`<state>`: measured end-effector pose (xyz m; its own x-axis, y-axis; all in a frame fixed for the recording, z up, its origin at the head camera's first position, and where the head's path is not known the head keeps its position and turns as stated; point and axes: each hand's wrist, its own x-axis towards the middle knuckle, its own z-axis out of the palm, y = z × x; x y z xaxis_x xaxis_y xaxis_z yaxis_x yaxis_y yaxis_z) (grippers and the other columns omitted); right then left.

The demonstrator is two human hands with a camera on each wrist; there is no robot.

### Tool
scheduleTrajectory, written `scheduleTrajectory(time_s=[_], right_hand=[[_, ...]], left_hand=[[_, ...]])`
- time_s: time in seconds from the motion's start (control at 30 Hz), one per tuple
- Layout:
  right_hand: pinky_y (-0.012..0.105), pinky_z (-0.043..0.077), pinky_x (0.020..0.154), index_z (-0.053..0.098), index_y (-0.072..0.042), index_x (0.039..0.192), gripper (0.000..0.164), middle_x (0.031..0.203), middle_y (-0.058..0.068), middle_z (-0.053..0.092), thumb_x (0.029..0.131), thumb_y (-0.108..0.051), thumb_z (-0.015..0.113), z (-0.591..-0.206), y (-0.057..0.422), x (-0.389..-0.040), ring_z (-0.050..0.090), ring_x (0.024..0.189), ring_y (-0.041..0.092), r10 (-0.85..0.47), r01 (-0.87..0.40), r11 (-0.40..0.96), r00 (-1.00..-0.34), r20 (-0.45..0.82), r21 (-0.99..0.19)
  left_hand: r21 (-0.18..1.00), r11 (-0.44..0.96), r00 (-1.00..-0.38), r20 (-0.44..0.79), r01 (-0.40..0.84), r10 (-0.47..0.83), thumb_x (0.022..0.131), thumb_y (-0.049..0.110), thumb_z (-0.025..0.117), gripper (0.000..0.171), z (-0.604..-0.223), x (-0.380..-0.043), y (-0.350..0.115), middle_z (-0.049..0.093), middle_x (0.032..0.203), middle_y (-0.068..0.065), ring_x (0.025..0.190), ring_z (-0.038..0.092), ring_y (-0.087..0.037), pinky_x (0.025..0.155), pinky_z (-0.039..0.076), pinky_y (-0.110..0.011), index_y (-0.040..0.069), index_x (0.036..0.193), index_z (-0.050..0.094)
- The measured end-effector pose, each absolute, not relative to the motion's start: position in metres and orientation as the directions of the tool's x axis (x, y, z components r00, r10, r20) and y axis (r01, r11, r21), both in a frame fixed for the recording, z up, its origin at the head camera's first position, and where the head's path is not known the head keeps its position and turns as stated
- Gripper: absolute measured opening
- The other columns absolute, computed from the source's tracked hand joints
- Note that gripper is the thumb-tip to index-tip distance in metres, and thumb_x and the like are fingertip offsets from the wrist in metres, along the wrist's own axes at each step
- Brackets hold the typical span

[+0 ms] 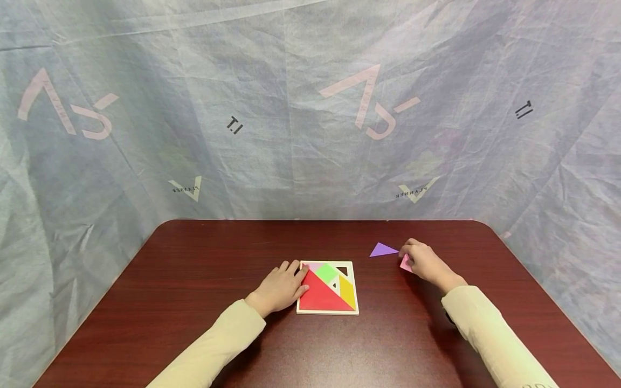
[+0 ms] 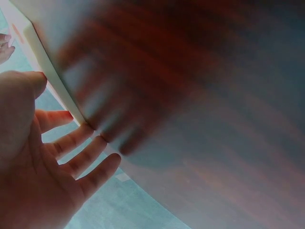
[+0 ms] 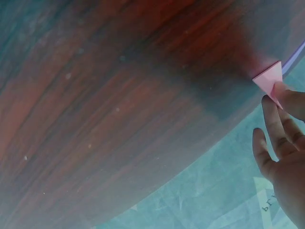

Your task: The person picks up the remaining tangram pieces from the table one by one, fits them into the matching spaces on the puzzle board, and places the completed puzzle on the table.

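A person's right hand (image 1: 429, 264) holds a pink triangle (image 1: 406, 264) in a pinch, toward the far right corner of the desk (image 1: 218, 253), beside a purple triangle (image 1: 382, 250); the left hand (image 1: 280, 285), fingers extended, rests at the left edge of the puzzle board (image 1: 327, 312). The pink triangle looks light, stiff, perhaps slippery, best pinched by its flat faces.

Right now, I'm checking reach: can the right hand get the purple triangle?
Probably yes: the purple triangle lies close beside the right hand, nothing visible between them, though that hand holds a pink piece it may need to release first.
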<state>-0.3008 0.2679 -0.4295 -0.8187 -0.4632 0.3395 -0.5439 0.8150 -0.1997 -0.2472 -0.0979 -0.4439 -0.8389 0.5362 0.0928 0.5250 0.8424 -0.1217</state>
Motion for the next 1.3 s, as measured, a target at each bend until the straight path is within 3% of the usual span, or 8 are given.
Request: scheduleTrajectory(time_s=[0.4, 1.0, 1.3], right_hand=[[0.045, 0.044, 0.064, 0.066, -0.009, 0.075, 0.020, 0.078, 0.003, 0.059, 0.073, 0.009, 0.058, -0.429, 0.264, -0.298, 0.058, 0.064, 0.020, -0.457, -0.535, 0.836, -0.799, 0.391, -0.117], [0.042, 0.039, 0.064, 0.064, -0.012, 0.074, 0.021, 0.076, 0.000, 0.056, 0.069, 0.008, 0.063, -0.424, 0.258, -0.292, 0.060, 0.075, 0.020, -0.458, -0.519, 0.851, -0.812, 0.362, -0.086], [0.039, 0.038, 0.062, 0.063, -0.012, 0.072, 0.022, 0.074, -0.001, 0.055, 0.068, 0.009, 0.061, -0.418, 0.248, -0.286, 0.058, 0.074, 0.020, -0.478, -0.543, 0.837, -0.785, 0.394, -0.066]], left_hand=[[-0.116, 0.845, -0.843, 0.086, 0.522, 0.532, 0.094, 0.041, 0.043, 0.050, -0.444, -0.247, -0.097, 0.045, 0.128, -0.012, 0.111, 0.045, -0.029, 0.089, 0.043, -0.041, 0.013, 0.134, 0.046], [-0.119, 0.839, -0.834, 0.100, 0.531, 0.542, 0.094, 0.040, 0.043, 0.049, -0.443, -0.246, -0.098, 0.045, 0.128, -0.012, 0.112, 0.046, -0.029, 0.088, 0.044, -0.042, 0.012, 0.134, 0.046], [-0.129, 0.835, -0.829, 0.113, 0.535, 0.548, 0.094, 0.040, 0.044, 0.048, -0.442, -0.246, -0.098, 0.046, 0.126, -0.012, 0.109, 0.047, -0.029, 0.086, 0.045, -0.041, 0.011, 0.132, 0.048]])
